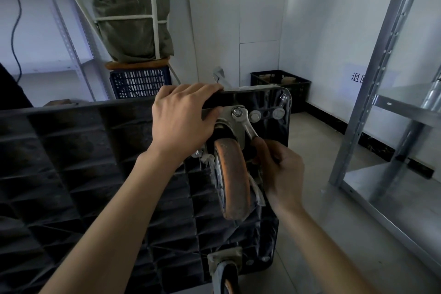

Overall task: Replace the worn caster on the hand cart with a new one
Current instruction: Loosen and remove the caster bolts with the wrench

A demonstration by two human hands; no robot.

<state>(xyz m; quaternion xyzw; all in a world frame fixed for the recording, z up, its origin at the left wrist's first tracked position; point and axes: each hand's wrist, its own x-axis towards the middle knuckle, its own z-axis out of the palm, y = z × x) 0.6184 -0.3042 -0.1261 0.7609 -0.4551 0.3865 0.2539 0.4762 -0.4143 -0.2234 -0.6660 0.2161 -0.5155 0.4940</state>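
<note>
From the head view, the hand cart [95, 162] stands tipped on edge, its worn caster [232, 179] bolted near the top corner. I judge the caster stiff and fairly heavy, best held by its plate. My left hand [183, 122] grips the cart's rim; my right hand [281, 172] has its fingers [260, 150] curled round a wrench [245, 124] seated on a nut [237, 111].

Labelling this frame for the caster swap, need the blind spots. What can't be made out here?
Head view only:
- Far mounting bolts of the worn orange caster wheel: covered by the left hand gripping the black plastic cart deck.
- Handle of the steel wrench: inside the right hand.
- Second grey caster: cut off by the bottom edge.
- White wall sign: partly behind the grey metal shelf upright.
</note>
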